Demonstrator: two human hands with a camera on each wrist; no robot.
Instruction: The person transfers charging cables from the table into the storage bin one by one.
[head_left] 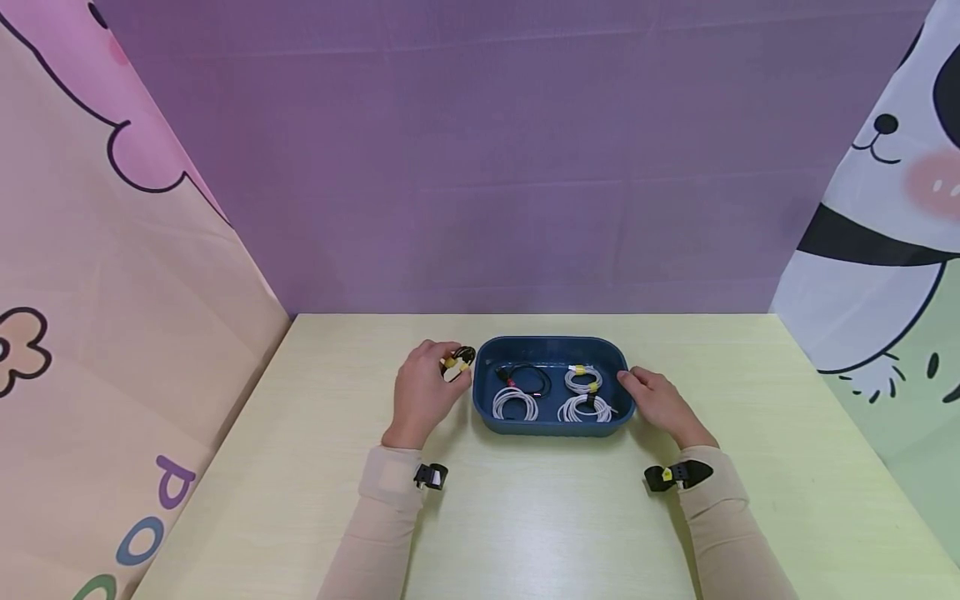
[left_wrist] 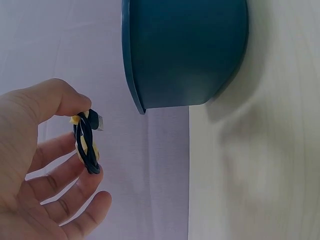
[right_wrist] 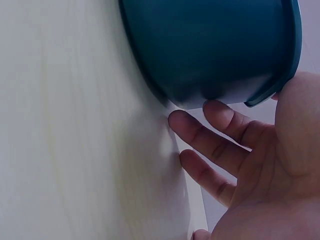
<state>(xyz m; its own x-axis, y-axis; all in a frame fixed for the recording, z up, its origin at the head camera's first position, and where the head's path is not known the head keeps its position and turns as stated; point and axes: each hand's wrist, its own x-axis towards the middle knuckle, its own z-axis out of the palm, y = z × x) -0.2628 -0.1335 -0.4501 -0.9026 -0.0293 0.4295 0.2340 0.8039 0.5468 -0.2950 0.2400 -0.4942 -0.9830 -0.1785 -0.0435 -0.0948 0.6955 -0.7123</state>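
Observation:
My left hand (head_left: 424, 390) pinches a small coiled black cable (left_wrist: 88, 145) with yellow ties between thumb and fingertips, its metal plug showing. The hand is just left of a blue plastic bin (head_left: 551, 429), with the cable raised beside the rim. At the bin's right end my right hand (head_left: 665, 404) grips the rim, thumb over the edge and fingertips by the outer wall. Inside the bin lie a black cable coil (head_left: 546, 379) at the back left, a white coil (head_left: 515, 405) at the front left, and two white coils (head_left: 585, 408) on the right, one with yellow ties.
The bin stands on a pale wooden table (head_left: 525, 517) near its back edge. A purple cloth (head_left: 480, 167) hangs behind the table. Printed cloths with cartoon figures hang on the left (head_left: 112, 333) and right (head_left: 847, 317).

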